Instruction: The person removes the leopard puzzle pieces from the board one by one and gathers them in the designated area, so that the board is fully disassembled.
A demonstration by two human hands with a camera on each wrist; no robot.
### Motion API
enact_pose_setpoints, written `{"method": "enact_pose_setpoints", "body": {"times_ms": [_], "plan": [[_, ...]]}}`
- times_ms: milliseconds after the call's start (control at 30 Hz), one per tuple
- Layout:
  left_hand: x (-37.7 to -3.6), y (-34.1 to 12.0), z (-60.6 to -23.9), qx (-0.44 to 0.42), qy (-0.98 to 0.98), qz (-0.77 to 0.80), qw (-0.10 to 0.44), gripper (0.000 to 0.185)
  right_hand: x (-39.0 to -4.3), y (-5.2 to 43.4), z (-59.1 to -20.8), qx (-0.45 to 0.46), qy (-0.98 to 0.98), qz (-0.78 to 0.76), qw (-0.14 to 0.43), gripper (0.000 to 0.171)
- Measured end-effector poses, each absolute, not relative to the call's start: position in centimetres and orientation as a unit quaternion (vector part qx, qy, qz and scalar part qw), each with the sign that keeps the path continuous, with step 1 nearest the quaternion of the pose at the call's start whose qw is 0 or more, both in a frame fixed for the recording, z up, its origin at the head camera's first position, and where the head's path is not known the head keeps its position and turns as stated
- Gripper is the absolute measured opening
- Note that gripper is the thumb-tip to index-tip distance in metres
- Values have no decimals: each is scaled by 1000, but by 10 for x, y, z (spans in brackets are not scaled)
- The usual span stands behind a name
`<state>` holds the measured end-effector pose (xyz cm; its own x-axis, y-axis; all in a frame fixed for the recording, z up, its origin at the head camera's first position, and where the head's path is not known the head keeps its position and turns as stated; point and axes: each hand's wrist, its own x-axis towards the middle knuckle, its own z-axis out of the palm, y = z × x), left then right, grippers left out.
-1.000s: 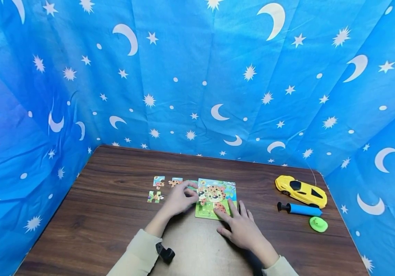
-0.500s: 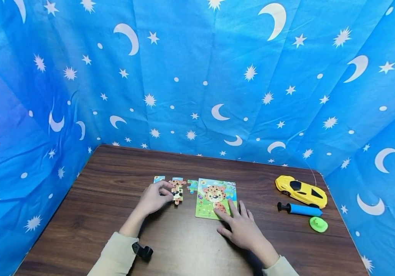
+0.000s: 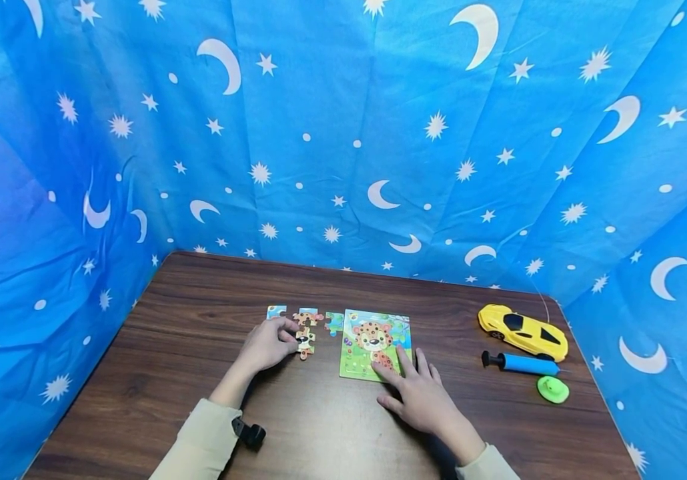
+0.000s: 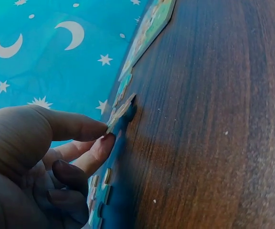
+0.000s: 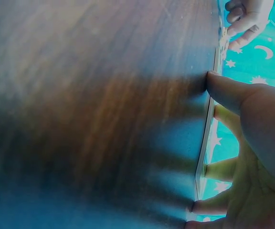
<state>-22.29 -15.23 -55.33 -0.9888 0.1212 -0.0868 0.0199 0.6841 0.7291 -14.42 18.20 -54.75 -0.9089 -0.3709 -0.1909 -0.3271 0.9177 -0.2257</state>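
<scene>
On the brown table lies a green puzzle board (image 3: pixel 360 367) with a spotted animal picture. My left hand (image 3: pixel 291 339) is left of it and pinches a loose puzzle piece (image 3: pixel 305 343) between thumb and fingers. In the left wrist view the piece (image 4: pixel 121 109) is tilted, one edge up off the wood. My right hand (image 3: pixel 402 372) lies flat, straight fingers pressing on the board's lower right part. In the right wrist view its spread fingers (image 5: pixel 223 93) rest on the board's edge (image 5: pixel 205 152).
More loose pieces (image 3: pixel 275 311) (image 3: pixel 309 316) (image 3: pixel 334 323) lie in a row behind my left hand. At the right stand a yellow toy car (image 3: pixel 523 331), a blue hand pump (image 3: pixel 520 363) and a green disc (image 3: pixel 553 389). Blue star-and-moon cloth walls surround the table (image 3: pixel 199 300).
My left hand has moved from the board's left edge leftward with a puzzle piece, which is now held by the loose pieces. The right hand has stayed on the board.
</scene>
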Motion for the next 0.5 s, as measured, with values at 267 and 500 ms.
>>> {"method": "enact_pose_setpoints", "body": {"times_ms": [267,500], "plan": [[-224,-150,-551,45,931,361,43,22,-145,182,-549,-179,973,-94,111,59],[-224,-149,-551,41,934,354,30,20,-145,182,-548,-180,973,-92,113,59]]}}
